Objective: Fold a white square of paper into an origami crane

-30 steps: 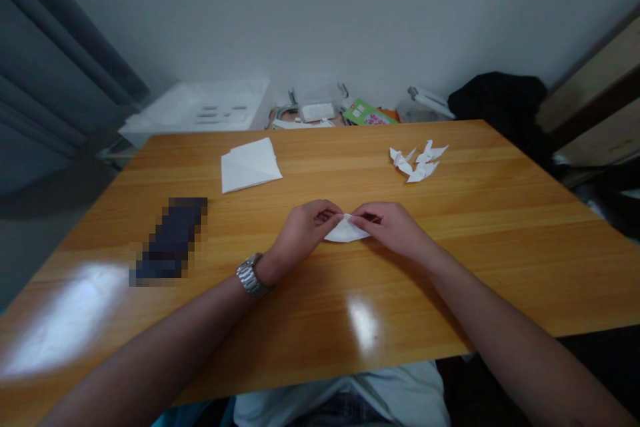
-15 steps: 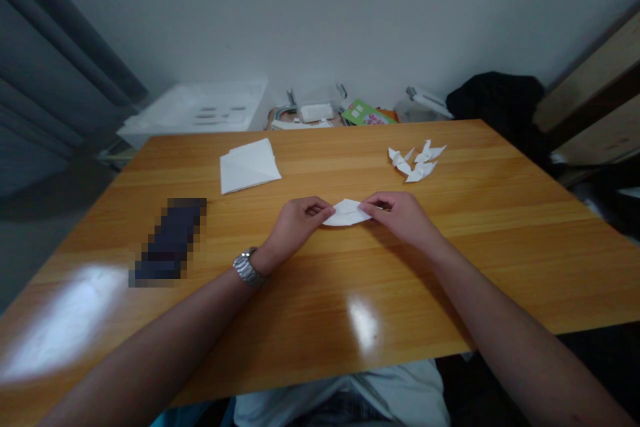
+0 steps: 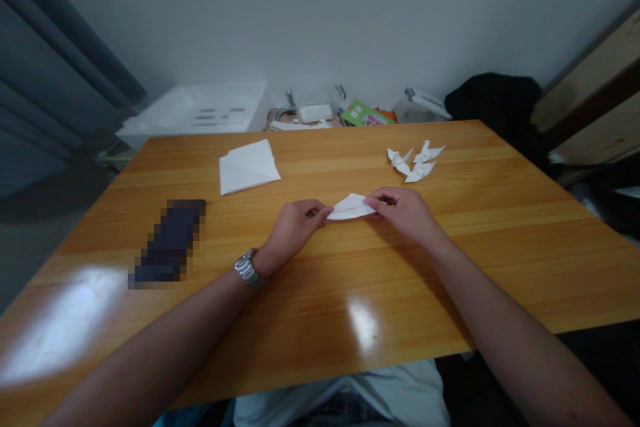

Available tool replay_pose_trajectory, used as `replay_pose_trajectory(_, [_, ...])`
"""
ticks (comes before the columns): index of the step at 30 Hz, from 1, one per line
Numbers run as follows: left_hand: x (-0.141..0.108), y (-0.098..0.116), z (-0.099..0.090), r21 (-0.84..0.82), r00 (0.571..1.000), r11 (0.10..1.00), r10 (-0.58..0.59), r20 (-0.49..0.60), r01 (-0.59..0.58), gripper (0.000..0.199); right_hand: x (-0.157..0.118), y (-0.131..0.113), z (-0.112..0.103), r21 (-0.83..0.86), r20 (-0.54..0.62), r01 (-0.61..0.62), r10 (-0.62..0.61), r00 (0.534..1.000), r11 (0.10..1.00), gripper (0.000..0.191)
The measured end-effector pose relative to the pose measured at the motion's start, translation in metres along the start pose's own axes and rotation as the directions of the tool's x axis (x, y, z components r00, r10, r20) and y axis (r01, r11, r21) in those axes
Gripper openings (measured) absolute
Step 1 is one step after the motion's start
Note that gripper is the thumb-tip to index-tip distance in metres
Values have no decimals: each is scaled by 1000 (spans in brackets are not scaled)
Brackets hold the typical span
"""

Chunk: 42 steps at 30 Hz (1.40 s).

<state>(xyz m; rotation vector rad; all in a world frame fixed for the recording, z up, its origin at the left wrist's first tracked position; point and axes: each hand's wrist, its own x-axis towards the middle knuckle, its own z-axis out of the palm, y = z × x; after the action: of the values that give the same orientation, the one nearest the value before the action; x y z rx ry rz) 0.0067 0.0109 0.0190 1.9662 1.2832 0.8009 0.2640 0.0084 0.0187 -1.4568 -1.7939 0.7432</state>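
Between my hands is a folded piece of white paper (image 3: 351, 207), long and flat with a raised peak on its far side. My left hand (image 3: 304, 223), with a metal-band watch at the wrist, pinches its left tip between thumb and fingers. At the opposite end my right hand (image 3: 399, 209) pinches the paper the same way, its thumb on top. The fingers under the paper are partly hidden. Beyond my right hand lie several folded white paper birds (image 3: 421, 163). Past my left hand sits a stack of white paper sheets (image 3: 249, 167).
The wooden table (image 3: 300, 307) carries a dark, pixelated flat object (image 3: 173, 240) at the left. Behind its far edge stand a white plastic tray (image 3: 200, 107), a green booklet (image 3: 365, 115) and a black cloth-like heap (image 3: 493, 100). A grey curtain (image 3: 55, 60) hangs at the left.
My right hand has shifted slightly right and up, lifting that end of the paper. More of the paper shows between my hands, and it now tilts. My left hand has hardly moved.
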Motion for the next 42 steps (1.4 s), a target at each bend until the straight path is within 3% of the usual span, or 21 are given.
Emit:
replay_pose_trajectory(17, [0,-5,3,-40,997,996,73,-16,-74,48,0,3,-3,-67,-12,-18,17,1000,998,25])
replay_pose_trajectory(21, [0,0,4,-77,998,995,68,-5,-68,40,-4,-7,-2,-11,63,115,-114,991,993,23])
replay_pose_trajectory(25, [-3,5,6,-168,994,984,78,79,-64,32,-8,-16,1,-12,202,258,-251,947,966,23])
replay_pose_trajectory(30, [-5,5,9,-175,977,983,91,192,-57,28,-10,-18,4,5,198,197,-194,961,980,26])
replay_pose_trajectory(34, [-4,3,10,-219,990,976,46,131,-16,25,-10,-16,8,21,120,129,-130,984,991,31])
replay_pose_trajectory(38, [-2,1,11,-294,999,955,-18,38,28,23,-8,-13,17,139,5,52,-54,999,989,32])
replay_pose_trajectory(42, [0,-2,14,-390,996,918,-89,-18,75,26,-10,-14,26,248,73,-12,-7,997,969,35])
